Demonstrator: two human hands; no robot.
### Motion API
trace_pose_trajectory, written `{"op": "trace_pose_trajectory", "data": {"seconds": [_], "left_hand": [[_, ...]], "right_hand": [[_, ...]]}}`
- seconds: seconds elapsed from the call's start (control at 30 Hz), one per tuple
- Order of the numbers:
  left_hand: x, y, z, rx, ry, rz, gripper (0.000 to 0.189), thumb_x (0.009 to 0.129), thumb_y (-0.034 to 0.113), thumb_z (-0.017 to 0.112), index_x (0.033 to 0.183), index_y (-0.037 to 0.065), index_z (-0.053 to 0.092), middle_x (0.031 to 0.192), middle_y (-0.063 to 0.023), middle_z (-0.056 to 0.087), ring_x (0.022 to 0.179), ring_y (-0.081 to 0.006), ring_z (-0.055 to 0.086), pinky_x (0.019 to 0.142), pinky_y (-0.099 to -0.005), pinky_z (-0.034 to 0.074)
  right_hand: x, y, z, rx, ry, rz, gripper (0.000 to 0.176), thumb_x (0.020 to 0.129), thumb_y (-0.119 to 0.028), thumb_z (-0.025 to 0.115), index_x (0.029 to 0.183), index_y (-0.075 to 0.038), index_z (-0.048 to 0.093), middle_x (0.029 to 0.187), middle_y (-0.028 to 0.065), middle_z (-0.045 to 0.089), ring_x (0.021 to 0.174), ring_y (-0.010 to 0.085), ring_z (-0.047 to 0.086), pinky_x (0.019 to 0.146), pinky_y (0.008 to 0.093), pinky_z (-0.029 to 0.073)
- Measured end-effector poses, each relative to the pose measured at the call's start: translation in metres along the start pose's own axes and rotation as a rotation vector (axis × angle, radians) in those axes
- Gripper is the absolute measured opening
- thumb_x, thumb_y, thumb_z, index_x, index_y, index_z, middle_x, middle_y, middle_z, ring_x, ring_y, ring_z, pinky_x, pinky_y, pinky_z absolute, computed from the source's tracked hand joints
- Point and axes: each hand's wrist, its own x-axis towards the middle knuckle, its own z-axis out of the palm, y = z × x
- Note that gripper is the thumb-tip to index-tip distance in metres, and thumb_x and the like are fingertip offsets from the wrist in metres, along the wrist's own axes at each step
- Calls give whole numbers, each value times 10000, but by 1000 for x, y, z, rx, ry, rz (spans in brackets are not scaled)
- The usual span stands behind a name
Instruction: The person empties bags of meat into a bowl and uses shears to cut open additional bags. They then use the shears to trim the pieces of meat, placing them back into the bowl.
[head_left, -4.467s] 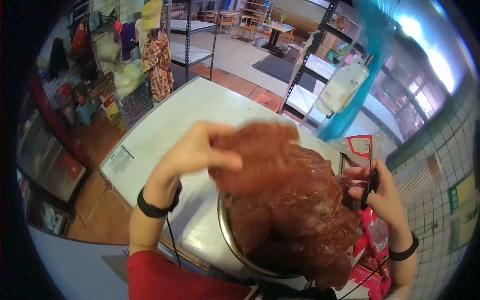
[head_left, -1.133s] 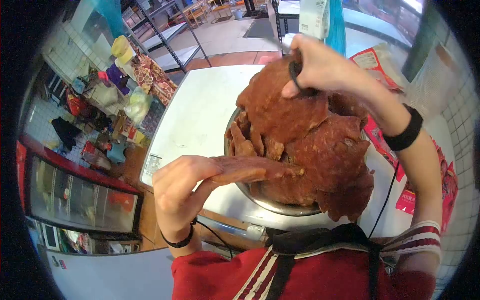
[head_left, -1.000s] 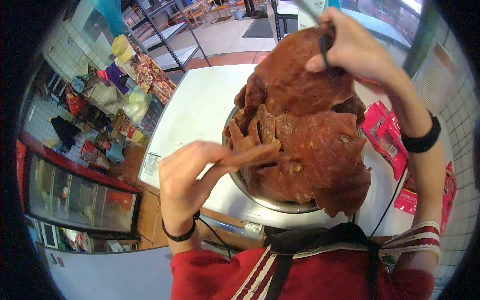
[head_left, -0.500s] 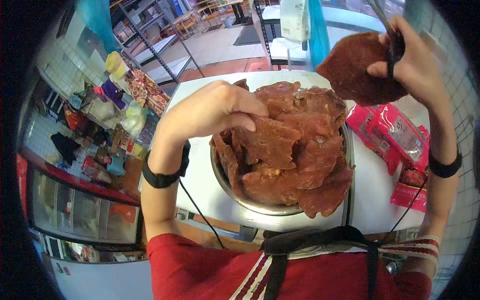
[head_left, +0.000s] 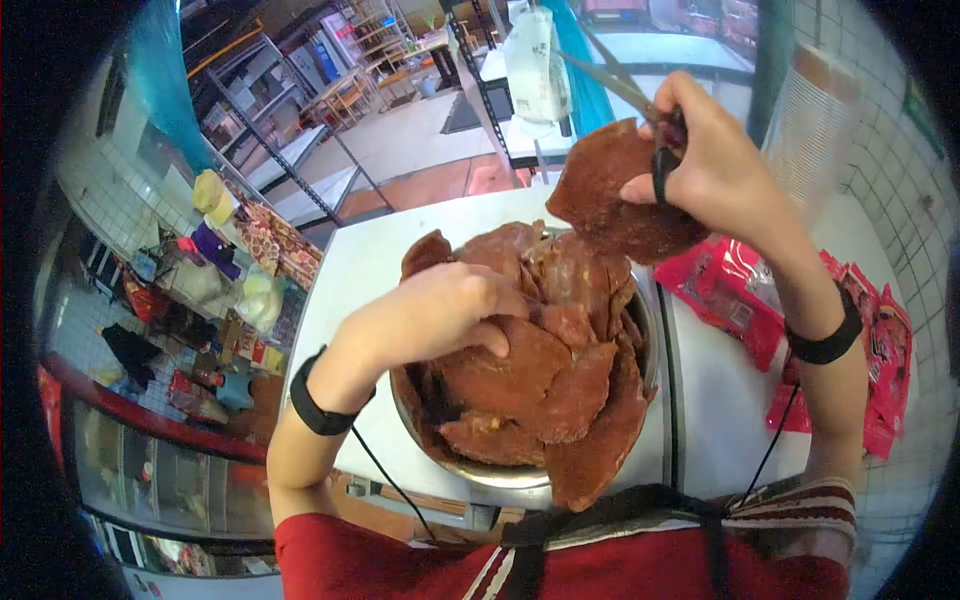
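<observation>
A round metal bowl on the white table is heaped with reddish-brown sheets of dried meat. My left hand reaches over the heap from the left, thumb and fingers closed on the edge of one jerky slice on top. Up at the right, above the bowl's far side, my right hand grips a large jerky slice together with scissors. The scissors' blades stand apart and point up and left, away from the meat.
Red-and-clear packets lie right of the bowl, beneath my right forearm. A tall stack of clear plastic tubs stands at the tiled wall. Beyond the table is a metal shelf rack; a glass-fronted cabinet is at lower left.
The view has shifted. My right hand has come lower and closer to the bowl with its slice, and the scissors now show open. My left hand has moved onto a different-looking slice.
</observation>
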Motion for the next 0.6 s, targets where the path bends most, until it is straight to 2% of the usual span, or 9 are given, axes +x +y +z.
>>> {"op": "trace_pose_trajectory", "data": {"seconds": [0.07, 0.1, 0.13, 0.23, 0.3, 0.33, 0.43, 0.5, 0.6], "left_hand": [[2, 6, -2, 85, 27, -39, 309, 607, 172, 656, 876, 47, 571, 837, -131, 521, 834, -313, 506, 724, -373, 405], [2, 7, -2, 108, -40, -83, 425, 592, 216, 669, 953, 52, 517, 883, -120, 468, 881, -315, 471, 764, -389, 378], [0, 8, 0, 108, -44, -90, 425, 592, 216, 669, 953, 52, 517, 883, -120, 468, 881, -315, 471, 764, -389, 378], [-9, 13, 6, 108, 98, -161, 556, 578, 231, 680, 1049, 44, 451, 986, -128, 452, 953, -313, 442, 808, -391, 357], [-21, 21, 6, 146, 299, -244, 726, 540, 275, 705, 1139, 28, 379, 1121, -142, 409, 1050, -314, 389, 874, -381, 322], [-31, 27, 9, 146, 309, -258, 726, 540, 275, 705, 1139, 28, 379, 1121, -142, 409, 1050, -314, 389, 874, -381, 322], [-70, 53, 31, -18, 560, -461, 918, 462, 382, 746, 1193, 7, 337, 1249, -191, 312, 1133, -342, 327, 936, -401, 268], [-89, 79, 56, -146, 695, -477, 952, 451, 427, 760, 1201, 19, 337, 1243, -217, 308, 1155, -354, 310, 942, -424, 264], [-90, 107, 104, -159, 756, -417, 871, 507, 458, 741, 1194, 84, 356, 1239, -179, 326, 1159, -353, 305, 948, -517, 172]], "right_hand": [[10, 3, 9, 9, -14, 46, 500, 491, -91, 765, 789, -44, 366, 688, 20, 405, 633, 114, 381, 583, 244, 363], [16, 5, 15, 66, -53, 51, 493, 492, -93, 768, 778, -44, 370, 678, 16, 392, 625, 111, 380, 574, 244, 363], [21, 6, 20, 123, -94, 59, 487, 492, -96, 771, 768, -43, 374, 668, 12, 379, 617, 108, 378, 565, 244, 363], [36, 0, 29, 147, -162, 112, 511, 499, -193, 778, 813, -18, 415, 690, 28, 431, 629, 109, 424, 568, 241, 380], [45, 8, 41, 261, -266, 179, 555, 498, -276, 775, 856, 3, 456, 714, 53, 475, 657, 124, 460, 571, 245, 395], [44, 14, 50, 263, -277, 166, 555, 498, -276, 775, 856, 3, 456, 714, 53, 475, 657, 124, 460, 571, 245, 395], [40, 37, 74, 229, -401, 123, 518, 520, -275, 772, 832, -1, 462, 713, 50, 470, 671, 127, 457, 582, 252, 395], [41, 58, 80, 292, -568, 337, 502, 546, -293, 762, 829, -6, 464, 717, 48, 468, 682, 129, 453, 605, 254, 390], [39, 64, 82, 269, -613, 370, 495, 564, -302, 756, 838, -11, 464, 720, 36, 457, 677, 129, 444, 618, 258, 383]]}}
